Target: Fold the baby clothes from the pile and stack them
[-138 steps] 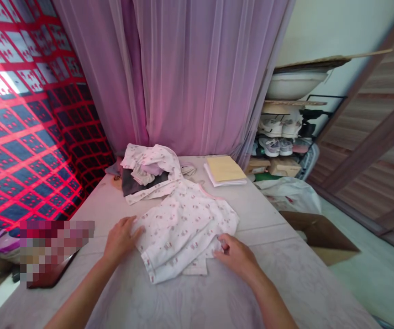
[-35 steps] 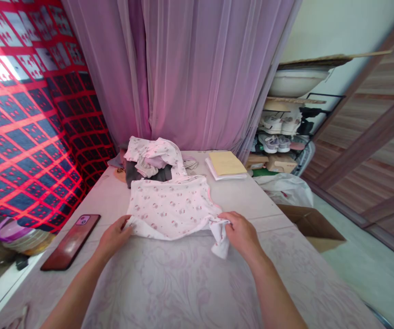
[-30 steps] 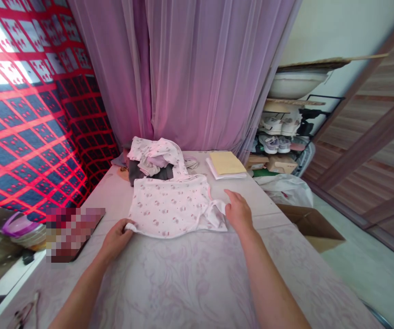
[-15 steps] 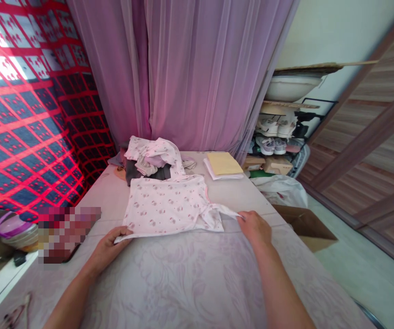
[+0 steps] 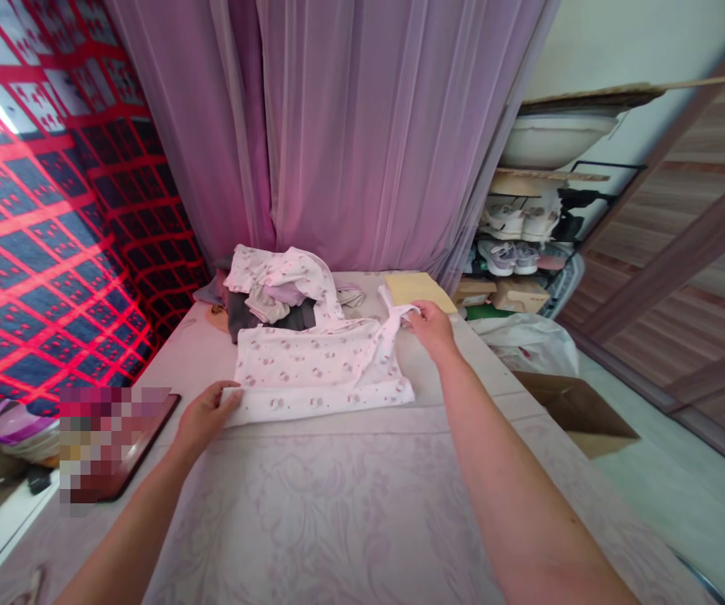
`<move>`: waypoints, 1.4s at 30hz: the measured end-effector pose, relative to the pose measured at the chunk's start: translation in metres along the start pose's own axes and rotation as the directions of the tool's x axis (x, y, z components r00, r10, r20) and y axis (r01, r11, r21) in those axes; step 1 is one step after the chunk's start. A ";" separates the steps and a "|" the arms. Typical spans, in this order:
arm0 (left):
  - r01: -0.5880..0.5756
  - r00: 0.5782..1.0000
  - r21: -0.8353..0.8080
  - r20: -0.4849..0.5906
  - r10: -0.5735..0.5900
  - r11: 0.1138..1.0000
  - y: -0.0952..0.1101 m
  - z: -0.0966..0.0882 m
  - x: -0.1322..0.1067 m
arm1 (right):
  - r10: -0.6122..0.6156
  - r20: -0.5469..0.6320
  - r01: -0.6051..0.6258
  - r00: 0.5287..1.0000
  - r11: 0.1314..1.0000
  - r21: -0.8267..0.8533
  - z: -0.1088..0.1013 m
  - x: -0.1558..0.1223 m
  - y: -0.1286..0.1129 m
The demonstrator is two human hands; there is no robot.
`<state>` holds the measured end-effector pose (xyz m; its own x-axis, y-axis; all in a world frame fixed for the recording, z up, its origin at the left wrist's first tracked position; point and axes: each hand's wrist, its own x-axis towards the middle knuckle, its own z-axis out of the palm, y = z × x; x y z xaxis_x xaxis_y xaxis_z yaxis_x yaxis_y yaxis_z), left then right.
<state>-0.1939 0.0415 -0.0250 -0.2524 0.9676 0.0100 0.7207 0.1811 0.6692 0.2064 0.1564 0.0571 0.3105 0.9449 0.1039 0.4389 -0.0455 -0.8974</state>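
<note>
Sleeve point(image 5: 393, 326) of printed white baby top point(image 5: 312, 365) pinched in my right hand point(image 5: 430, 328); my left hand point(image 5: 206, 418) lies spread on its hem point(image 5: 274, 407), frame centre.

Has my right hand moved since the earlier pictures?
Yes, the right hand has moved forward, away from the person, and is now much closer to the yellow folder on the table.

Between the left hand point(image 5: 207, 418) and the right hand point(image 5: 430, 328), a white top point(image 5: 317, 361) scattered with small pink prints; just beyond the right hand, a pale yellow folder point(image 5: 416, 291)
</note>
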 end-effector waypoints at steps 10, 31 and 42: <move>0.067 0.995 0.191 -0.079 -0.053 0.979 -0.006 0.013 -0.026 | 0.019 0.231 0.082 0.973 0.904 -0.420 -0.013 -0.084 0.095; -0.023 0.985 0.171 -0.162 0.051 0.985 0.005 0.027 -0.079 | -0.297 0.054 0.275 0.953 0.781 -0.560 -0.024 -0.124 0.140; -0.114 0.958 0.389 -0.202 0.206 0.914 -0.009 0.029 -0.076 | -0.337 -0.026 0.248 0.941 0.740 -0.625 -0.020 -0.128 0.142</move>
<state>-0.1625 -0.0281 -0.0538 -0.2237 0.9282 0.2974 0.9389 0.1233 0.3214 0.2462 0.0226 -0.0751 0.1663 0.8963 0.4112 0.9289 -0.0025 -0.3704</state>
